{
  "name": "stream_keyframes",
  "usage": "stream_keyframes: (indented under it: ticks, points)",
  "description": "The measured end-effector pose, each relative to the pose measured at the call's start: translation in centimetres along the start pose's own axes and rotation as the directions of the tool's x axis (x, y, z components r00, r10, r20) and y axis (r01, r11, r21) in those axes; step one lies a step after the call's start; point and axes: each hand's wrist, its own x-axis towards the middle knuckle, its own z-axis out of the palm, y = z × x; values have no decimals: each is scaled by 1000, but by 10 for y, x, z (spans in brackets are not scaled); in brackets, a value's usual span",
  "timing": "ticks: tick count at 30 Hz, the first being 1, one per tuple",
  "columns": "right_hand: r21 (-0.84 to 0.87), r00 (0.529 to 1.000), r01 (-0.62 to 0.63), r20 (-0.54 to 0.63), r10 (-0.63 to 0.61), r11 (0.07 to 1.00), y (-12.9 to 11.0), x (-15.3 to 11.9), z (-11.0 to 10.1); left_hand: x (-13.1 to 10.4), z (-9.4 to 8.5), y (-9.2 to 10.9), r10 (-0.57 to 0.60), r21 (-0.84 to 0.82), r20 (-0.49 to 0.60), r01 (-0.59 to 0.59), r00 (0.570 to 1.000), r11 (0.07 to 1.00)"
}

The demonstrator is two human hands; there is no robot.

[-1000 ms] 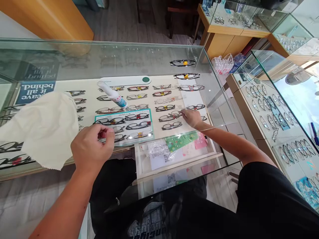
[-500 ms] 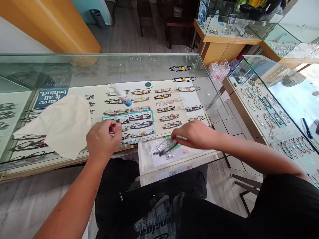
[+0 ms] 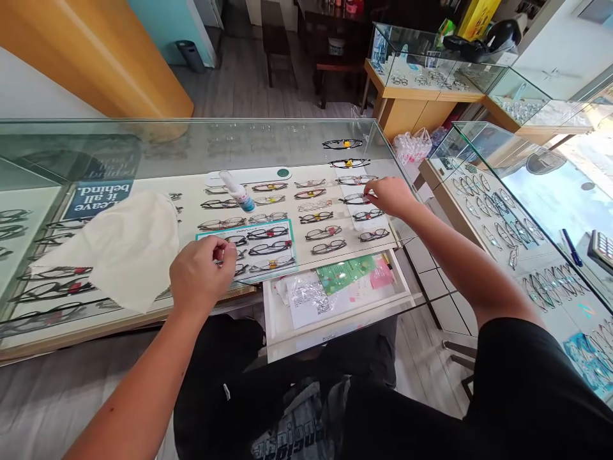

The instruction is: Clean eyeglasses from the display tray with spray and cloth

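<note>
My right hand [image 3: 391, 197] is at the right column of frames, its fingertips pinched on the end of a dark pair of eyeglasses [image 3: 352, 199]. That pair lies between a thin-rimmed pair [image 3: 355, 181] and a black pair [image 3: 368, 215]. My left hand [image 3: 201, 269] rests closed over the left edge of a teal-bordered card [image 3: 249, 278], with thumb and fingers curled together. What those fingers hold, if anything, is hidden. Farther back stands a small white spray bottle [image 3: 238, 191] with a blue label. A cream cloth [image 3: 136, 249] is spread left of my left hand.
Several rows of eyeglasses fill the glass showcase [image 3: 230, 120]. Below its front edge a drawer [image 3: 330, 338] stands pulled out, holding papers, a green sheet [image 3: 345, 273] and plastic wrap. A second showcase [image 3: 443, 191] with frames is at the right, a pen [image 3: 571, 248] on top.
My right hand has carried the eyeglasses from above the drawer forward to the right column of frames. The left hand has stayed nearly in place, and the view has tilted up slightly.
</note>
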Motion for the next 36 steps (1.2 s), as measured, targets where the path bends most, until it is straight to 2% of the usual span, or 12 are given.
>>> stream_keyframes:
  ticks: [8, 11, 13, 14, 16, 18, 19, 20, 23, 27, 31, 36]
  points:
    - [13, 1000, -16, -1, 16, 1000, 5, 2, 1, 0, 0, 0, -17, 8, 6, 17, 1000, 1000]
    - [49, 999, 33, -37, -32, 998, -15, -18, -18, 0, 0, 0, -24, 11, 3, 23, 1000, 1000]
    - [116, 983, 185, -7, -185, 976, -44, -44, -27, 0, 0, 0, -32, 14, 2, 32, 999, 999]
    - [169, 949, 301, 44, -313, 938, -61, -59, -26, -1, 1, -1, -35, 16, 3, 35, 999, 999]
    - [300, 810, 496, 179, -558, 815, -96, -86, -10, -1, 1, -2, -35, 21, 2, 35, 999, 999]
    - [394, 686, 542, 303, -662, 742, -122, -102, 25, -2, 2, -3, -24, 23, -5, 24, 1000, 999]
    - [409, 662, 518, 364, -655, 751, -128, -103, 46, -2, 2, -4, -19, 23, -13, 20, 1000, 1000]
    - [401, 682, 459, 412, -604, 792, -130, -100, 67, -2, 2, -4, -15, 22, -22, 15, 1000, 1000]
    - [305, 820, 264, 429, -379, 915, -110, -68, 115, -2, 2, -3, -5, 16, -41, 6, 999, 1000]
    - [143, 940, -4, 337, -45, 990, -54, -12, 133, -1, 1, 0, -5, 4, -37, 5, 999, 1000]
    - [67, 946, -196, 274, 171, 978, -8, 20, 138, -2, 1, 0, -6, 21, -47, 7, 999, 1000]
    - [45, 925, -281, 278, 258, 959, 11, 32, 152, -2, 1, -2, -11, 18, -39, 11, 999, 1000]
